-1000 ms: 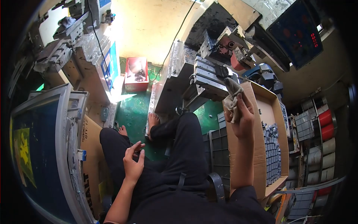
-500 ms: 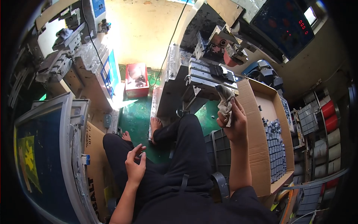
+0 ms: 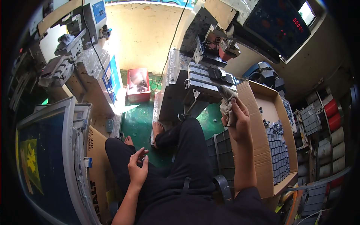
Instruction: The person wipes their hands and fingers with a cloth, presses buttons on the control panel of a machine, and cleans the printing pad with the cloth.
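My right hand [image 3: 240,119] is raised beside the cardboard box, its fingers closed on a crumpled, greyish rag [image 3: 227,106]. The rag's upper end looks dark and stained; whether it wraps anything inside, I cannot tell. Just beyond it stands the machine's slotted metal table [image 3: 202,79], which carries a black fixture [image 3: 221,76]. My left hand [image 3: 138,169] hovers over my thigh with loosely bent fingers, thumb apart from them, and I see nothing held there.
Rows of small grey parts [image 3: 278,153] fill part of the open cardboard box [image 3: 249,112] on the right. A red bin [image 3: 138,98] sits on the green floor ahead. A framed screen [image 3: 45,150] leans at left. Above hangs a control panel [image 3: 279,24] with red digits.
The view has shifted slightly. My right hand still grips the rag, now turned a little, near the machine table. The fingers of my left hand have shifted only slightly.
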Demonstrator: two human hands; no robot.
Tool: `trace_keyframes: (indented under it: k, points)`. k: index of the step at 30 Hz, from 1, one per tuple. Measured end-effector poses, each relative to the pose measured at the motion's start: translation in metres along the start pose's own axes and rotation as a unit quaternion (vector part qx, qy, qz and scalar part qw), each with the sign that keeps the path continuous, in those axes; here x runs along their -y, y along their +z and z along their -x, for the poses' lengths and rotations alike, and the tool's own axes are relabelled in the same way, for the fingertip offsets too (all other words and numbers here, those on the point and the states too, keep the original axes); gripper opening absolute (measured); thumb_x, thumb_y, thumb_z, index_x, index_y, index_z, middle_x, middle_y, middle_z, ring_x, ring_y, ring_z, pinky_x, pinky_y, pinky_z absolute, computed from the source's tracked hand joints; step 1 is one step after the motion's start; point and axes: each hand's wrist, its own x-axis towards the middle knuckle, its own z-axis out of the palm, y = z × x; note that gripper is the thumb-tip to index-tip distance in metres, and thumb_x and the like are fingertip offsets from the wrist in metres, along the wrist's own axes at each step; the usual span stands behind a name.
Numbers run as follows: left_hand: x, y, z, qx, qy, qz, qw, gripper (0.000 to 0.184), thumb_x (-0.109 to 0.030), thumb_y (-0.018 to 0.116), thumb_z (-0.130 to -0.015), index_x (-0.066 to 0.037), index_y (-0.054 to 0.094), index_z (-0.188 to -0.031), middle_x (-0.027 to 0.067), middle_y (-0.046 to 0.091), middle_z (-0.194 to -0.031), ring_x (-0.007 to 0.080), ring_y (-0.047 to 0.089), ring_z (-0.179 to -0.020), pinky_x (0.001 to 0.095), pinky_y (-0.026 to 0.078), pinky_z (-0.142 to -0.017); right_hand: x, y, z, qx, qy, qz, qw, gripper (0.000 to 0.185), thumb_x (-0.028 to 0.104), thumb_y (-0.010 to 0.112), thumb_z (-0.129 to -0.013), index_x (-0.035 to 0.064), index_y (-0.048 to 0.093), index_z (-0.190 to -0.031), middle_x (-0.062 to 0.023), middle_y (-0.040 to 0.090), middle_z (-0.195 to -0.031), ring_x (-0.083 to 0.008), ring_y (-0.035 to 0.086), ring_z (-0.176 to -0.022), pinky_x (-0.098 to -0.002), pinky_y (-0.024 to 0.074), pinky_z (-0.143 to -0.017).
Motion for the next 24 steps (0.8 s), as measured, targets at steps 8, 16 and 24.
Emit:
trace_keyframes:
  k: [8, 16, 24]
  points:
    - [0.001, 0.002, 0.001, -0.002, -0.008, -0.001, 1.000, 0.037, -0.002, 0.068, -0.091, -0.007, 0.066, -0.128, 0.0044, 0.075, -0.113, 0.0159, 0.068, -0.099, 0.0284, 0.050, -0.075, 0.039, -0.004, -0.084, -0.016, -0.163, 0.441, 0.882, 0.032, 0.016, 0.053, -0.106, 0.0000, 0.063, -0.132, -0.0036, 0.067, -0.096, -0.0073, 0.057, -0.085, -0.0227, 0.0463, -0.077]
    - [-0.001, 0.001, 0.000, -0.004, -0.008, 0.005, 1.000, 0.037, -0.002, 0.067, -0.091, -0.007, 0.066, -0.128, 0.0058, 0.075, -0.113, 0.0164, 0.069, -0.099, 0.0281, 0.051, -0.075, 0.058, 0.007, -0.182, 0.022, -0.140, 0.741, 0.656, 0.031, 0.025, 0.053, -0.098, 0.0129, 0.069, -0.122, -0.0193, 0.070, -0.111, -0.0427, 0.063, -0.105, -0.0466, 0.0493, -0.091]
    - [0.000, -0.003, -0.004, -0.005, -0.021, 0.005, 1.000, 0.037, -0.002, 0.067, -0.092, -0.005, 0.065, -0.129, 0.0073, 0.075, -0.114, 0.0162, 0.069, -0.101, 0.0272, 0.051, -0.076, 0.059, -0.008, -0.203, 0.052, -0.083, 0.782, 0.616, 0.035, 0.032, 0.051, -0.099, 0.0211, 0.070, -0.127, -0.0161, 0.071, -0.120, -0.0385, 0.066, -0.111, -0.0455, 0.0505, -0.096]
